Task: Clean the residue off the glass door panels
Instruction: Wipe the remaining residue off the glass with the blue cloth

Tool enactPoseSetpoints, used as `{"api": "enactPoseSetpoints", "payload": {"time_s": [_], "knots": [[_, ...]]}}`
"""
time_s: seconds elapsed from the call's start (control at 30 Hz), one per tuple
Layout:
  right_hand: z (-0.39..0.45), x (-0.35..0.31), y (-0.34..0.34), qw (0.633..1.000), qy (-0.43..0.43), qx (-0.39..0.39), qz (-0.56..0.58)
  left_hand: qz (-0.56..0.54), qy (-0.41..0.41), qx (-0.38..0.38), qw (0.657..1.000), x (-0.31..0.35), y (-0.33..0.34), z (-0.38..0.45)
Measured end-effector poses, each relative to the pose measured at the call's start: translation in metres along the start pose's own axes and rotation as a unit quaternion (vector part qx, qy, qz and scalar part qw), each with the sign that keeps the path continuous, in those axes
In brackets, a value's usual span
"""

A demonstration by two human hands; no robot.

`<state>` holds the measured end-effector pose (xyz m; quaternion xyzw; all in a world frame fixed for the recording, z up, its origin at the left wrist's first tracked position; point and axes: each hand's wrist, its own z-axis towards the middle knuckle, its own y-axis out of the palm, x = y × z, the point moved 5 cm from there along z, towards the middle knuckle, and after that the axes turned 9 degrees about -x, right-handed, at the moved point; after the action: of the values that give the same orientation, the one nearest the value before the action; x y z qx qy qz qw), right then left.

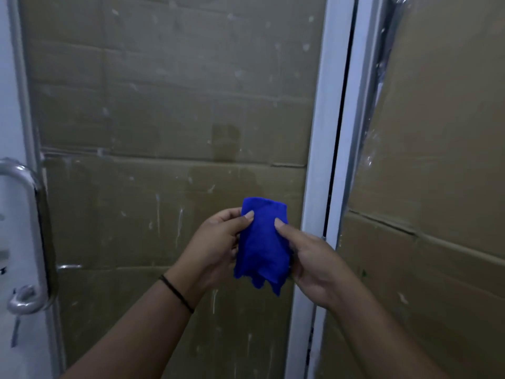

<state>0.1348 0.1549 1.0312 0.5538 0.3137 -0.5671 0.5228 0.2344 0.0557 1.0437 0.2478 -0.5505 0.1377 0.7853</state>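
Both my left hand [216,242] and right hand [314,258] pinch the folded blue cloth [262,244] right in front of the spotty glass door [169,110].

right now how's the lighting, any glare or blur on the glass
Head view: dim and soft overall, the bright blue cloth alone vivid; glints on the curved metal door handle and the plastic film at right; wide-angle bowing of the white door frame.
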Motion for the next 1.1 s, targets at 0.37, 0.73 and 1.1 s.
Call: {"api": "enactPoseSetpoints", "payload": {"time_s": [0.37,0.73,1.1], "knots": [[-0.022,-0.07,-0.015,0.996,-0.061,-0.033,0.053,0.149,0.046,0.017,0.988,0.046,0.063,-0.003],[-0.015,-0.109,0.002,0.991,-0.073,-0.097,0.056,0.103,0.051,0.051,0.992,0.078,0.068,0.002],[0.041,-0.101,0.043,0.987,-0.074,-0.142,0.009,0.034,0.057,-0.017,0.998,0.081,0.017,0.011]]}}
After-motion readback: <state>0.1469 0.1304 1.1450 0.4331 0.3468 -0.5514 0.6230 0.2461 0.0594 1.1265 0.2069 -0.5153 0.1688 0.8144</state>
